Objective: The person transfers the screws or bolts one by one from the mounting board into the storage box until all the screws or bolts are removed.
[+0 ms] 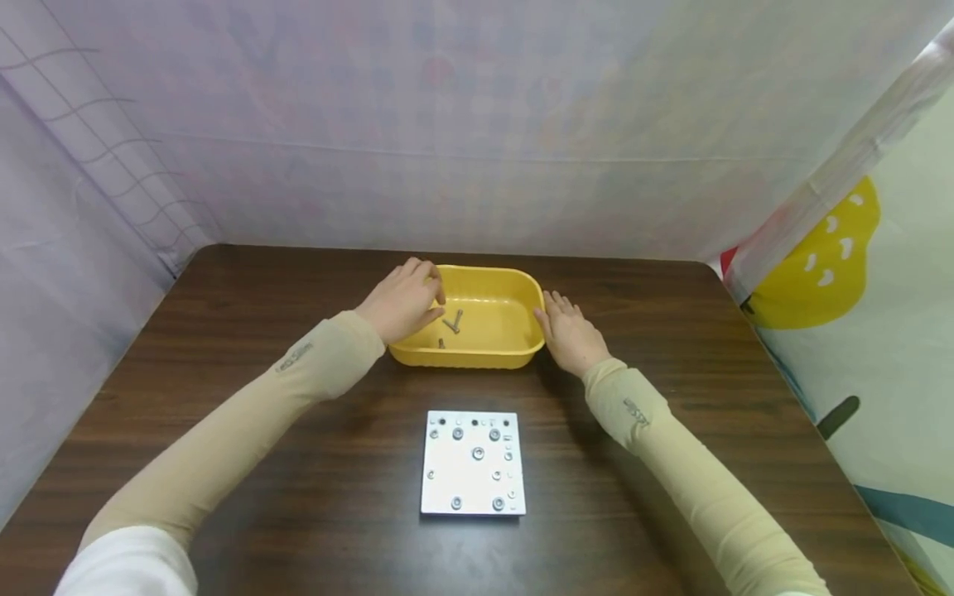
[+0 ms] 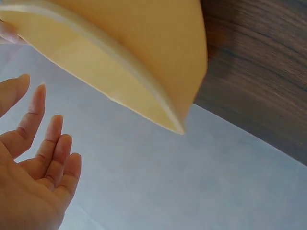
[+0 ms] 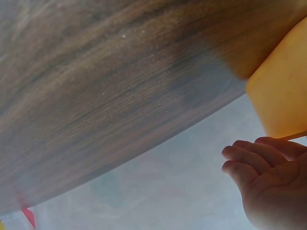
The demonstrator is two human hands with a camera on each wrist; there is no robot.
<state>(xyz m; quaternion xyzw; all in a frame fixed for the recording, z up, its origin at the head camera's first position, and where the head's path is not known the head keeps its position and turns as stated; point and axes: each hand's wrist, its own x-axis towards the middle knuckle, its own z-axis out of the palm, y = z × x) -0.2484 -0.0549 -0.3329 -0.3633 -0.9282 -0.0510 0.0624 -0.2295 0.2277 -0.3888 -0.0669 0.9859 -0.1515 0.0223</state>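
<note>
A yellow tray [image 1: 469, 359] holding screws [image 1: 458, 321] stood mid-frame on the table [image 1: 328, 488]; the left hand [image 1: 404, 301], fingers loosely bent and apart, hung over its left end; the right hand [image 1: 572, 335], fingers straight, touched its right rim.

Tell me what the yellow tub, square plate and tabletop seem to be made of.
Yellow tub: probably plastic, smooth and glossy, judging by its even colour and highlights. Square plate: likely metal, from its silvery look, though glare obscures the finish. Tabletop: wood or wood-look laminate; dark grain and slight sheen fit either.
</note>
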